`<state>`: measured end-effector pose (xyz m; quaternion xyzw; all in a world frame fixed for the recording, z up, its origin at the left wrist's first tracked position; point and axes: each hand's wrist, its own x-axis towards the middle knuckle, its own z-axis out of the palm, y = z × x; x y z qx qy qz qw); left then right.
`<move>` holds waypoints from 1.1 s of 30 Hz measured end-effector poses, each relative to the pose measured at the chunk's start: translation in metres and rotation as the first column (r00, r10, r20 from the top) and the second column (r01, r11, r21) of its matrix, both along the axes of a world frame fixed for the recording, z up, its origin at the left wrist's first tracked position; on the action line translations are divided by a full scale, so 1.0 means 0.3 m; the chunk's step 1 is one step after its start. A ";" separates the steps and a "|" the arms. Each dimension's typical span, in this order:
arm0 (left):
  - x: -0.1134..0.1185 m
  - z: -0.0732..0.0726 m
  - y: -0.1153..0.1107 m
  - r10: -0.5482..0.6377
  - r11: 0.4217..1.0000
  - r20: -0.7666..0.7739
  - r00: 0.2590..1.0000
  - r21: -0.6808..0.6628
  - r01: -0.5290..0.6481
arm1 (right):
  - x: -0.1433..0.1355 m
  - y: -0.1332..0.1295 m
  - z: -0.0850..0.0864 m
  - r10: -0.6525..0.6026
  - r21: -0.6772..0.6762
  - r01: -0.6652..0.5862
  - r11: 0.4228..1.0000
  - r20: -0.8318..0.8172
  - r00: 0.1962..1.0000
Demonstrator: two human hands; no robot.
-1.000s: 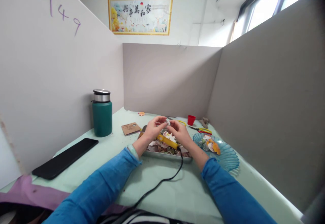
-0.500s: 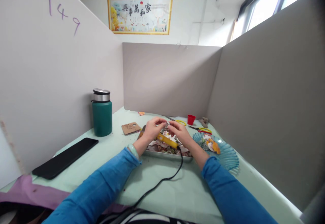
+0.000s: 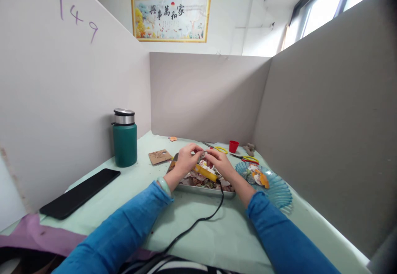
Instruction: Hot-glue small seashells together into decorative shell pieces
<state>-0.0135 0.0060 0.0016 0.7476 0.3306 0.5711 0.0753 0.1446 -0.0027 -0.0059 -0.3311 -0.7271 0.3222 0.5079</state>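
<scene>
My left hand [image 3: 187,158] and my right hand [image 3: 218,160] meet over a metal tray [image 3: 204,192], their fingertips pinched close together. Something small and pale is between the fingertips, too small and covered for me to name. Beneath the hands the tray holds a heap of crumpled, patterned paper-like scraps [image 3: 198,180]. A yellow-handled corded tool [image 3: 206,172] lies across them, its far end hidden behind my left hand. Its black cord [image 3: 198,221] runs over the tray's front edge towards me.
A blue glass plate [image 3: 281,191] with colourful cut-outs [image 3: 259,178] sits at right. Behind are two pairs of scissors [image 3: 248,159] and a red cup [image 3: 233,146]. At left are a brown card [image 3: 159,157], a green bottle [image 3: 125,145] and a black phone-like slab [image 3: 80,193]. Partitions enclose the table.
My fingers have shifted slightly around the small piece, and less of it shows now. My left wrist has turned a little. The tray and tool stay in place.
</scene>
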 end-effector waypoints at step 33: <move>0.000 -0.013 0.022 -0.023 0.999 0.001 1.000 -0.039 0.023 | 0.003 0.004 -0.001 -0.031 -0.029 0.029 0.999 -0.062 0.998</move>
